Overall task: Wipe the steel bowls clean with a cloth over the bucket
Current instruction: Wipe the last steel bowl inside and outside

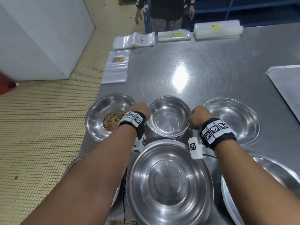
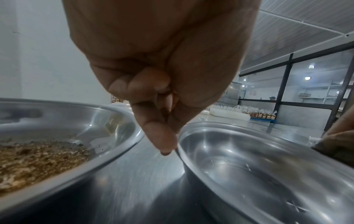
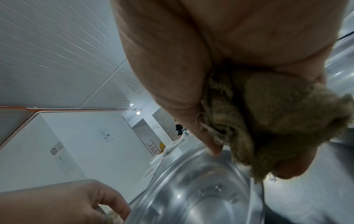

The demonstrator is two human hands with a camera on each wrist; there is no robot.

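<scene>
A small empty steel bowl (image 1: pixel 168 120) stands in the middle of the steel table (image 1: pixel 194 62), with one hand at each side of it. My left hand (image 1: pixel 140 109) has curled fingers and grips the bowl's left rim (image 2: pixel 184 151) between thumb and forefinger. At the right rim, my right hand (image 1: pixel 197 115) is closed round a bunched tan cloth (image 3: pixel 268 121), and its thumb (image 3: pixel 212 145) touches the rim of the bowl (image 3: pixel 201 197). No bucket is in view.
A bowl with brown crumbs (image 1: pixel 100 109) sits left of the middle one, by the table's left edge. Another bowl (image 1: pixel 232 120) stands to the right and a large one (image 1: pixel 168 181) in front. Stacked plastic bags (image 1: pixel 134 40) lie at the far end, where a person (image 1: pixel 164 12) stands.
</scene>
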